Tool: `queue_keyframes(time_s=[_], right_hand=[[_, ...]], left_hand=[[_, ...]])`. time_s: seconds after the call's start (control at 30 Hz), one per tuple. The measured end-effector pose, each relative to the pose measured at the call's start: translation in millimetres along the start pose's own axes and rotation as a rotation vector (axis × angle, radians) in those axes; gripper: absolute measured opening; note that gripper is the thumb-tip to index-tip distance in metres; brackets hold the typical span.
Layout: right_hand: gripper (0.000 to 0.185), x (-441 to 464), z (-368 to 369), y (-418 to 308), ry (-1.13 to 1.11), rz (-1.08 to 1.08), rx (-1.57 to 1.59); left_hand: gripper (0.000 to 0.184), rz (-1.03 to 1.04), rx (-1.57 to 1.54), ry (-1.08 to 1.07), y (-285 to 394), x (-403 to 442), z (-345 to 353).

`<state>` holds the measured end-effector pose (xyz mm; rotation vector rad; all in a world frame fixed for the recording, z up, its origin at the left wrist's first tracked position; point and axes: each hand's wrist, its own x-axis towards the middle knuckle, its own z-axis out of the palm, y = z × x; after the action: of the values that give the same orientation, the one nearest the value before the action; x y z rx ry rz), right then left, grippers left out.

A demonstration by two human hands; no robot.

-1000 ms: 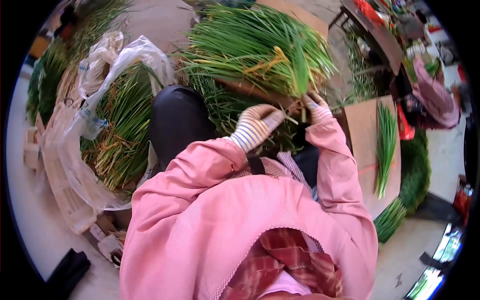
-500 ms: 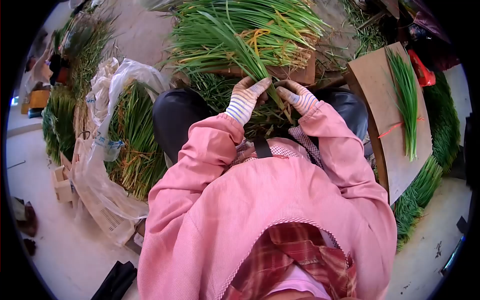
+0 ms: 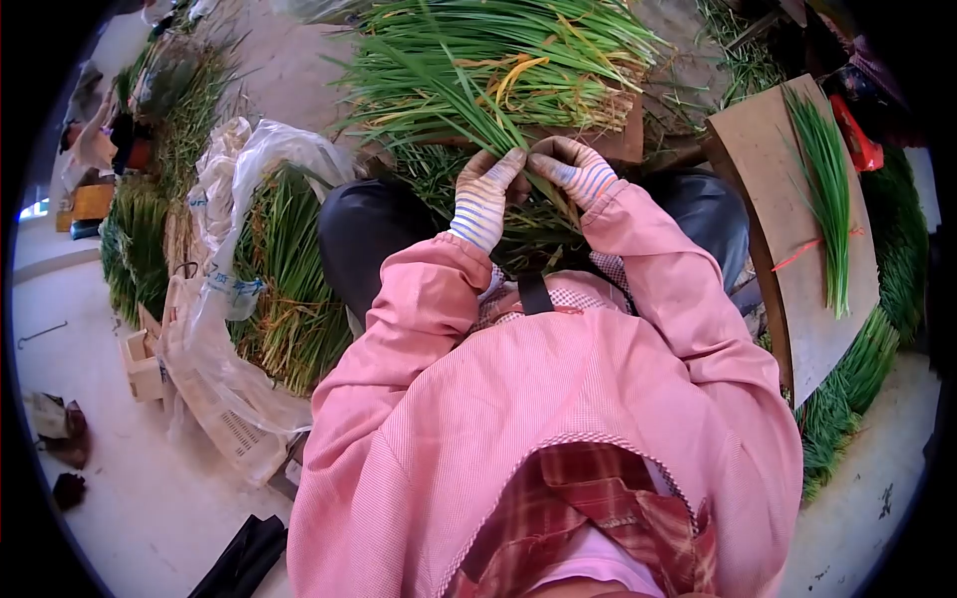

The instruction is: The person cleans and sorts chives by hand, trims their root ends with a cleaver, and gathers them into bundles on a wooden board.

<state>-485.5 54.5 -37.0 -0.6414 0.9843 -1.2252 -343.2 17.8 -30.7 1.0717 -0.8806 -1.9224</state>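
My left hand (image 3: 485,194), in a dirty striped glove, is closed around a few long green chives (image 3: 490,128). Their leaves point up and away over the big pile of chives (image 3: 528,70) in front of me. My right hand (image 3: 571,169), gloved the same way, pinches at the lower stems close beside the left one. The stem ends pass down between both hands, partly hidden by the fingers. Below them, loose leaves lie between my knees.
To the left, a crate lined with a plastic bag (image 3: 214,384) holds more chives. At right, a board (image 3: 788,214) carries a chive bundle (image 3: 825,199) and a red tie (image 3: 797,256). More green bundles (image 3: 847,399) lie on the floor beyond it.
My right hand has come closer to the left, its fingertips now meeting the stems near the left fingers. The whole view has shifted slightly; the held chives stay in my left hand.
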Motion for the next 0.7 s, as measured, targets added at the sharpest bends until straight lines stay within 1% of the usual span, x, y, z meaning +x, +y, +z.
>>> queue_keyframes(time_s=[0.07, 0.13, 0.2, 0.27, 0.33, 0.37, 0.4, 0.47, 0.53, 0.6, 0.63, 0.67, 0.7], right_hand=[[0.019, 4, 0, 0, 0.018, -0.017, 0.008], [0.011, 8, 0, -1, 0.172, -0.020, -0.066], [0.011, 7, 1, -2, 0.148, -0.098, 0.105], [0.010, 6, 7, -3, 0.154, -0.120, 0.320], [0.009, 4, 13, -5, 0.131, -0.162, 0.433], [0.010, 0, 15, -9, 0.213, -0.068, 0.333], [0.010, 3, 6, 2, 0.130, -0.129, 0.293], [0.009, -3, -9, 7, -0.007, -0.138, 0.217], [0.007, -27, -16, 1, 0.044, -0.023, -0.273], [0.023, -41, -46, 5, -0.185, 0.204, -0.794], [0.030, -51, -53, -5, -0.266, 0.190, -1.095], [0.037, -59, -58, -15, -0.349, 0.173, -1.393], [0.042, -60, -53, -29, -0.311, 0.181, -1.300]], left_hand=[[0.013, -0.006, -0.030, 0.041, 0, 0, 3], [0.013, -0.012, -0.056, 0.081, 1, 0, 3], [0.015, -0.016, -0.077, 0.142, 4, 0, 1], [0.018, -0.002, -0.125, 0.123, 5, 2, -6], [0.018, -0.036, -0.219, 0.198, 12, 8, -8], [0.017, -0.011, -0.239, 0.235, 16, 12, -9], [0.017, 0.022, -0.280, 0.225, 25, 16, -15], [0.018, 0.150, -0.272, 0.221, 42, 28, -41], [0.018, 0.247, -0.248, 0.358, 72, 25, -49], [0.017, 0.320, -0.355, 0.245, 94, 28, -79], [0.018, 0.347, -0.290, 0.183, 105, 22, -81], [0.019, 0.327, -0.194, 0.137, 114, 14, -81], [0.020, 0.252, -0.152, 0.103, 113, 16, -80]])
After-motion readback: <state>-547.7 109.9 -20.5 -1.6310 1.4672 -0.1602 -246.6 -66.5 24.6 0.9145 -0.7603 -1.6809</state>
